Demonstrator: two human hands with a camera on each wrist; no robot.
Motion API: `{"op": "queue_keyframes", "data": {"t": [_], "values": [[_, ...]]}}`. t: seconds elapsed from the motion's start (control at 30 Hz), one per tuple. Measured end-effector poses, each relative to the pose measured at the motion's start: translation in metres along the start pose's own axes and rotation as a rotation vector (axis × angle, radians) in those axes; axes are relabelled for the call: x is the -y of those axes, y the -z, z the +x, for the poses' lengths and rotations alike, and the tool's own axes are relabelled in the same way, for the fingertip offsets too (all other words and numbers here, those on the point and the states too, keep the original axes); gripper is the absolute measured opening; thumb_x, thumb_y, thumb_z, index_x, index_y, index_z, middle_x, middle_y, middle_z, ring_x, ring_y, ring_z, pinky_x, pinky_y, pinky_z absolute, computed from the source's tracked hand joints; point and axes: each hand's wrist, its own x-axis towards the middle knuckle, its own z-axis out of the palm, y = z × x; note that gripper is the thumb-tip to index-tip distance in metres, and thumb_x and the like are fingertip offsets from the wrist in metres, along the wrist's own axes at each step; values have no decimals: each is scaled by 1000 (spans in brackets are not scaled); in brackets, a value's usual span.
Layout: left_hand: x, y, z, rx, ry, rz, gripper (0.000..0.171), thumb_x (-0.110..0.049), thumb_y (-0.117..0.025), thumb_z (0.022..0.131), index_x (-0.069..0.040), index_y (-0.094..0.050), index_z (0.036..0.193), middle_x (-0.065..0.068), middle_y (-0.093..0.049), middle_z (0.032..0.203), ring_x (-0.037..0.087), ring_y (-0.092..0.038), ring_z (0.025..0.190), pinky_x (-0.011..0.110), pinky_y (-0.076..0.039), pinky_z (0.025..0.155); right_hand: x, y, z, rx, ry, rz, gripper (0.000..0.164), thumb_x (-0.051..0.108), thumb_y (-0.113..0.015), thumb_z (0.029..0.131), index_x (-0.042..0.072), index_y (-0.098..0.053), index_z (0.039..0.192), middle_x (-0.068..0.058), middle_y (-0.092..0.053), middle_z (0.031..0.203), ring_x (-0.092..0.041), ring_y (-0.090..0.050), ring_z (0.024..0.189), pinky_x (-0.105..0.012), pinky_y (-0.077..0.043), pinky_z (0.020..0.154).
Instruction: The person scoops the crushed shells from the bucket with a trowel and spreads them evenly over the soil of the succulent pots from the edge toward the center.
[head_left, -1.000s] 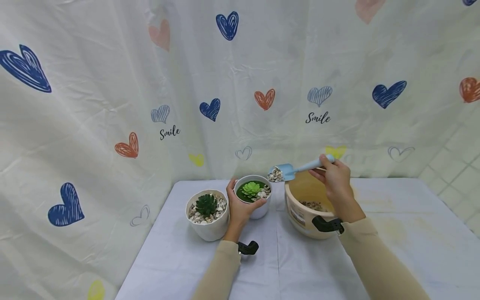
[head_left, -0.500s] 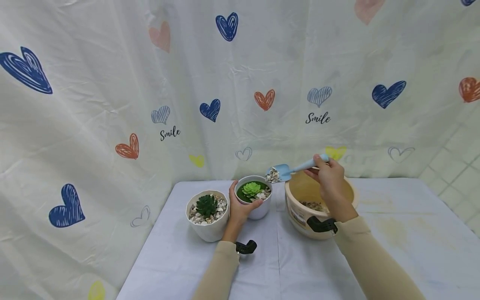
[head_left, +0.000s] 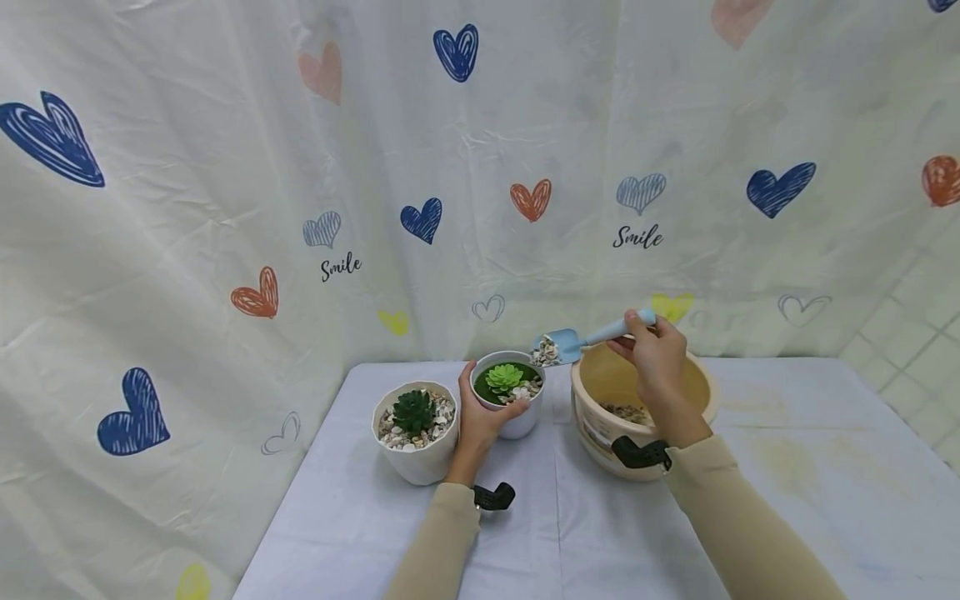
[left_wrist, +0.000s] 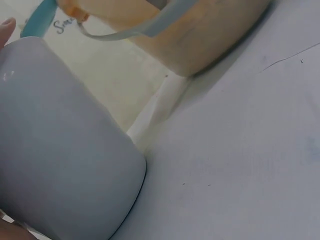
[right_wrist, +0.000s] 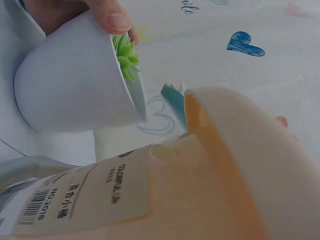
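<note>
My left hand (head_left: 477, 415) grips the side of a small white pot (head_left: 519, 427), thumb on the front rim and fingers round the far left. Inside sit a bright green succulent (head_left: 504, 377), a green base and some pebbles at the right. Above the bucket, my right hand (head_left: 660, 358) pinches the handle of a light blue hand trowel (head_left: 567, 344). Pebbles (head_left: 545, 352) lie on its blade, which hovers at the pot's right rim. In the right wrist view the trowel (right_wrist: 175, 104) shows only partly behind the bucket's rim; the right hand is hidden there.
A cream bucket (head_left: 600, 442) with loose pebbles at its bottom stands on the right, under my right forearm. Left of my left hand is a larger white pot (head_left: 420, 462) holding a dark green succulent (head_left: 413, 410) and pebbles. A heart-printed curtain (head_left: 480, 125) hangs behind the white-covered table (head_left: 787, 500).
The right hand and trowel have shifted slightly left, bringing the pebble-laden blade closer to the small pot's rim. In the last half second they hardly move. The left hand keeps its grip.
</note>
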Motion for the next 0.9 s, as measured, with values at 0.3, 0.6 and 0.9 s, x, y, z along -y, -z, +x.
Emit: {"op": "queue_keyframes", "data": {"t": [0.3,0.6,0.9], "values": [[3,0,2,9,12,-19,111,-26,-95,69,-32,-28,157,9,-43,154,25,-46,136,44,-39,111,-3,-1,-3,3,59,11,21,31,-64,101,11,-61,109,-4,-58,103,-11,-73,76,-24,-61,76],[4,4,4,37,0,-84,107,-14,-90,71,-27,-29,158,13,-41,156,27,-44,137,40,-38,110,-7,-4,-7,13,113,-38,25,35,-67,98,12,-63,109,-5,-60,100,-12,-73,77,-23,-61,74],[2,5,3,52,-2,-80,109,-18,-91,71,-26,-27,158,18,-38,157,25,-44,136,38,-38,110,-7,-5,-9,41,162,-66,21,30,-66,100,11,-61,108,-4,-60,99,-11,-74,79,-23,-61,74]]}}
